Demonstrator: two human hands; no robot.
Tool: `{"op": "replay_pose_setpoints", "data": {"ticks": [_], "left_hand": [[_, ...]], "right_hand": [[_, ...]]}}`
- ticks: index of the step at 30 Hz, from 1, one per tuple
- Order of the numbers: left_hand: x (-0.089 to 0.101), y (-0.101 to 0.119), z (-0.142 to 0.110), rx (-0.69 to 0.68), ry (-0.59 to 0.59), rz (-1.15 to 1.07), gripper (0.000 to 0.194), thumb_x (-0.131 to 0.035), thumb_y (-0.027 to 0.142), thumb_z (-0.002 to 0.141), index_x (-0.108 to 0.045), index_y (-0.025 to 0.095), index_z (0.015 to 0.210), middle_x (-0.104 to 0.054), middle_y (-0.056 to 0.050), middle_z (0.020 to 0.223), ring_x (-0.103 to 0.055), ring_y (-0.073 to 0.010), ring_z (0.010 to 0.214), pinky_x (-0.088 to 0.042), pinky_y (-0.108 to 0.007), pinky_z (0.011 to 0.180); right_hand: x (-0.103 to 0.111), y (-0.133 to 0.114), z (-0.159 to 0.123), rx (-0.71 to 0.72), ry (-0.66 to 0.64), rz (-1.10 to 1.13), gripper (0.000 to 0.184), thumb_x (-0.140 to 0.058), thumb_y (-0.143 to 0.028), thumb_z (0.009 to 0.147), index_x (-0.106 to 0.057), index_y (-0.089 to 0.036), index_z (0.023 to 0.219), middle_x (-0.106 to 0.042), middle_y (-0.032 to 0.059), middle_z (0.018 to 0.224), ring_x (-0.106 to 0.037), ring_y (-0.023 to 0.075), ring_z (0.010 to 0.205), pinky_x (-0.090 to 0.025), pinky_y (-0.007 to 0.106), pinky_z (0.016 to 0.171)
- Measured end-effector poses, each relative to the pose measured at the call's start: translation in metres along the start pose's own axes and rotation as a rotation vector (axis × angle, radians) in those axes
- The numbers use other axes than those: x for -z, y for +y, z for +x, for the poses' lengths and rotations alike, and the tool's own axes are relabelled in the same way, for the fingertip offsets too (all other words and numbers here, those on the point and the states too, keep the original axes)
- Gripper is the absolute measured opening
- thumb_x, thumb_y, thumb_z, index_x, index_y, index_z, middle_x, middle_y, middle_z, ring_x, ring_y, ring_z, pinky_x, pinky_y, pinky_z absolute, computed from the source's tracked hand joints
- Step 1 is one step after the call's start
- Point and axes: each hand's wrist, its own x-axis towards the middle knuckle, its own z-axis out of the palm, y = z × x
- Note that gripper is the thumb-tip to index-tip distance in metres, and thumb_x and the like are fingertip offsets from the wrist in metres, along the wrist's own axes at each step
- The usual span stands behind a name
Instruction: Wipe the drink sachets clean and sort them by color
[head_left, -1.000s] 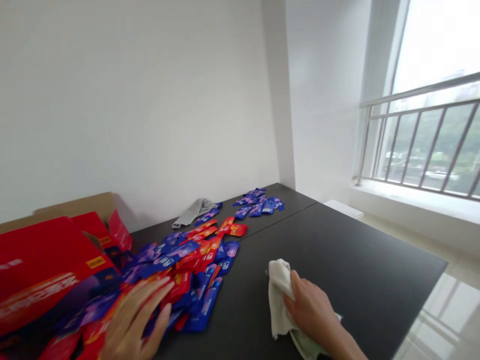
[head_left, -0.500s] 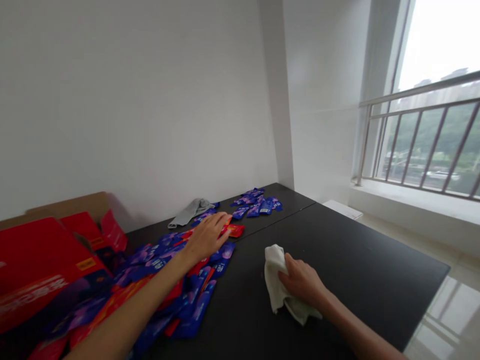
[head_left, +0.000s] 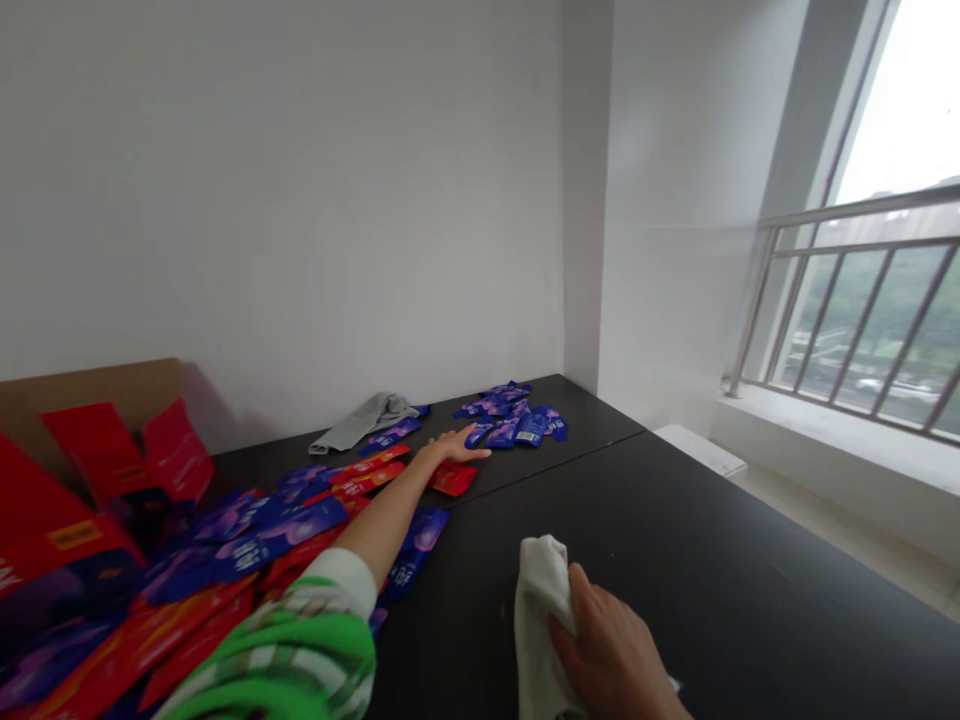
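Left hand (head_left: 457, 445): stretched far over the desk, palm down, its grip loose, thumb apart from the fingers; whether the fingertips touch the blue packets there, I cannot tell.
Right hand (head_left: 611, 640): its grip is closed around a bunched, off-white fabric cloth (head_left: 540, 590), low at the near side.
Blue packets (head_left: 510, 425): flat, glossy, purple-printed pouches in a loose cluster near the wall, just beyond the left hand.
Red packet (head_left: 454, 478): one shiny red-orange pouch just below the left hand, near the seam.
Mixed heap (head_left: 277, 540): overlapping blue and red pouches on the left, partly covered by the left forearm and the green-and-white checked sleeve (head_left: 285, 650).
Grey cloth (head_left: 367, 420): crumpled against the wall, left of the hand.
Red carton (head_left: 94, 440): cardboard, flaps raised, brown inside, behind the heap's left end.
Black desk (head_left: 637, 530): flat-topped, crossed by a thin seam, set against the white wall (head_left: 300, 200).
Metal railing (head_left: 862, 220): before the window, beyond the desk's right side.
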Motion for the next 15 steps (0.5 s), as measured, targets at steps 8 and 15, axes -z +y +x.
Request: {"op": "replay_pose_setpoints", "data": {"ticks": [8,15], "left_hand": [[-0.015,0.024,-0.002,0.013,0.109,0.146,0.035,-0.057,0.034,0.091,-0.054,0.016,0.121,-0.057,-0.009,0.121,-0.060,-0.0224,0.103,-0.052,-0.044,0.086],[0.025,0.030,-0.051,-0.070,0.151,0.126,0.034,-0.057,0.034,0.091,-0.055,0.015,0.119,-0.058,-0.009,0.118,-0.060,-0.0217,0.100,-0.053,-0.043,0.084]], "right_hand": [[0.002,0.001,0.000,0.002,-0.003,0.032,0.027,-0.042,-0.028,0.087,-0.052,-0.016,0.110,-0.068,0.0093,0.096,-0.064,0.0268,0.092,-0.037,0.030,0.070],[0.006,0.004,0.000,0.031,-0.010,0.030,0.028,-0.041,-0.031,0.089,-0.051,-0.016,0.110,-0.068,0.0105,0.098,-0.063,0.0274,0.092,-0.035,0.029,0.068]]}}
